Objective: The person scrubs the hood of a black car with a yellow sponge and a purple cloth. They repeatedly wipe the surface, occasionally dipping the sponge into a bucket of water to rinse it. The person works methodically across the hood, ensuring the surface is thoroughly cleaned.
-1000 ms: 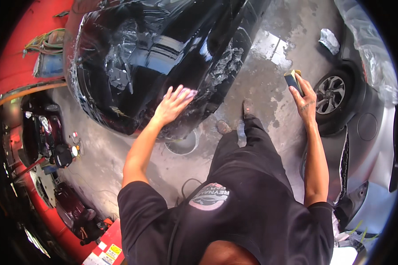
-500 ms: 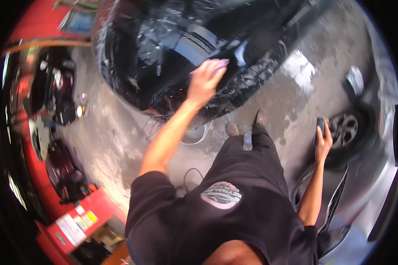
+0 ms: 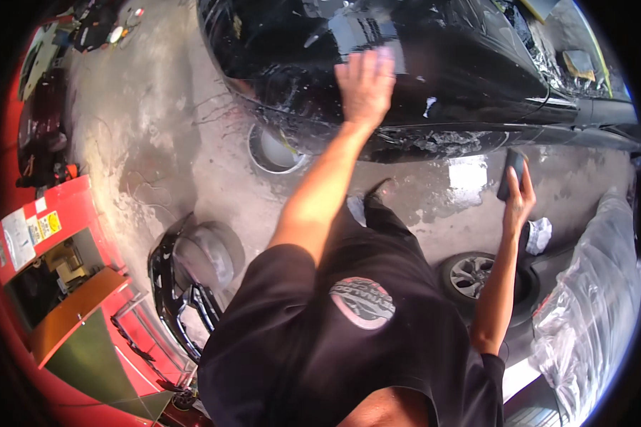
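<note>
Item: black car body [image 3: 434,78], top centre of the frame, glossy and wet, streaked with water or foam along its lower edge.

Left hand [image 3: 365,84]: open, fingers spread, palm flat on the wet panel, upper centre.

Right hand [image 3: 518,196]: closed around a dark block [image 3: 511,173], perhaps a sanding pad, held off the car at right of centre, above the wet floor [image 3: 192,142].

Also present: round drain cover [image 3: 274,151] below the car's edge; detached black bumper [image 3: 185,281] at lower left; red cabinet [image 3: 50,235] at far left; wheel [image 3: 473,276] at lower right; clear plastic sheeting [image 3: 591,285] at right edge.

Risks, as judged: the flat palm may slide on the slick panel and the person lose balance, the floor underfoot being wet as well. Grit under the palm or block could scratch the gloss. The block, held by fingertips only, might drop.

Change from the earlier frames: the left hand sits further up on the panel and the car fills more of the top of the frame. The right hand, with the block, has come up from beside the wheel.
</note>
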Demonstrator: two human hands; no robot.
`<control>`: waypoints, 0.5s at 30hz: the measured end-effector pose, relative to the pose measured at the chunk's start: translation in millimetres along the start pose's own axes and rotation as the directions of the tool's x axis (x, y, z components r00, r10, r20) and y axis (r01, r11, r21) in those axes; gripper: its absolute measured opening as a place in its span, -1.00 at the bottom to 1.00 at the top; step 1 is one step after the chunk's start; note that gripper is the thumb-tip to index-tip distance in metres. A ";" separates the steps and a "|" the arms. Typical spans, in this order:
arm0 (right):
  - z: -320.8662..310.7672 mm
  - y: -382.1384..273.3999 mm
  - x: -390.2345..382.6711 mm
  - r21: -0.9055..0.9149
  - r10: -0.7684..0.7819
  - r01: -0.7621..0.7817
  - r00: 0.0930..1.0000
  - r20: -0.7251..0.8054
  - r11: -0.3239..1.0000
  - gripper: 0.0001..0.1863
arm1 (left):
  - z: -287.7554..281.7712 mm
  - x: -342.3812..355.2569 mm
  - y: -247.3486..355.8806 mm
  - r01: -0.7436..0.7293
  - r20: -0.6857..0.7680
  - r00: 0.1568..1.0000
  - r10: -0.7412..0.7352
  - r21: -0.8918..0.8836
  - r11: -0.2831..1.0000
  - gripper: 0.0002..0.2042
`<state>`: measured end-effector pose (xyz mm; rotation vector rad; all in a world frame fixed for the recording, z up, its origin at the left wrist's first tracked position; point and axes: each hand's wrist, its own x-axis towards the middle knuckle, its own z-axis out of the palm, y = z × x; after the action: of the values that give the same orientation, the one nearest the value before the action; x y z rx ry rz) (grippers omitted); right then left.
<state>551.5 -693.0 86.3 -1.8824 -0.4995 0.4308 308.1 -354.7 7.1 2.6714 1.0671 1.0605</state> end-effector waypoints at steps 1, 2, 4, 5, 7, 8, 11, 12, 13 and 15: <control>19.3 -7.8 12.2 0.055 -0.047 0.044 0.998 0.048 0.998 -0.45 | -6.0 -9.3 -25.1 0.077 -0.039 0.996 -0.075 0.050 0.996 -0.59; 39.2 -21.4 18.8 0.079 -0.035 0.029 0.997 0.075 0.996 -0.44 | -7.5 -21.6 -50.6 0.155 -0.078 0.986 -0.147 0.102 0.983 -0.60; 68.1 -36.6 36.5 0.056 -0.039 0.031 0.989 0.146 0.998 -0.37 | -8.0 -39.1 -98.8 0.302 -0.156 0.948 -0.276 0.176 0.937 -0.61; 85.5 -49.2 40.5 0.057 -0.054 0.046 0.987 0.154 0.997 -0.38 | -10.1 -40.8 -121.7 0.380 -0.158 0.920 -0.359 0.123 0.917 -0.61; 110.8 -67.9 46.9 0.069 -0.053 0.041 0.983 0.176 0.997 -0.39 | -13.0 -48.5 -172.8 0.499 -0.146 0.857 -0.494 -0.002 0.866 -0.61; 124.0 -75.1 51.5 0.091 -0.041 0.024 0.981 0.190 0.996 -0.39 | -13.9 -49.8 -203.0 0.535 -0.142 0.830 -0.539 -0.069 0.842 -0.60; 164.5 -79.3 68.7 0.222 -0.013 -0.050 0.962 0.274 0.974 -0.36 | -13.4 -73.5 -285.6 0.591 -0.173 0.792 -0.585 -0.020 0.806 -0.62; 183.6 -79.1 81.4 0.290 -0.019 -0.074 0.952 0.306 0.954 -0.35 | -27.1 -63.0 -300.0 0.600 -0.164 0.778 -0.607 -0.096 0.794 -0.65; 192.7 -78.2 81.6 0.379 -0.052 -0.061 0.958 0.281 0.923 -0.33 | -20.2 -54.5 -289.5 0.560 -0.140 0.618 -0.774 -0.612 0.559 -0.72; 224.0 -83.7 92.5 0.226 -0.148 0.100 0.967 0.209 0.969 -0.35 | -50.7 -21.9 -211.6 0.424 -0.301 0.808 -0.506 -0.300 0.855 -0.87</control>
<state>502.7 -441.3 81.8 -1.5929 -0.6911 0.5940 142.2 -217.6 -31.9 1.9171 1.4701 1.4900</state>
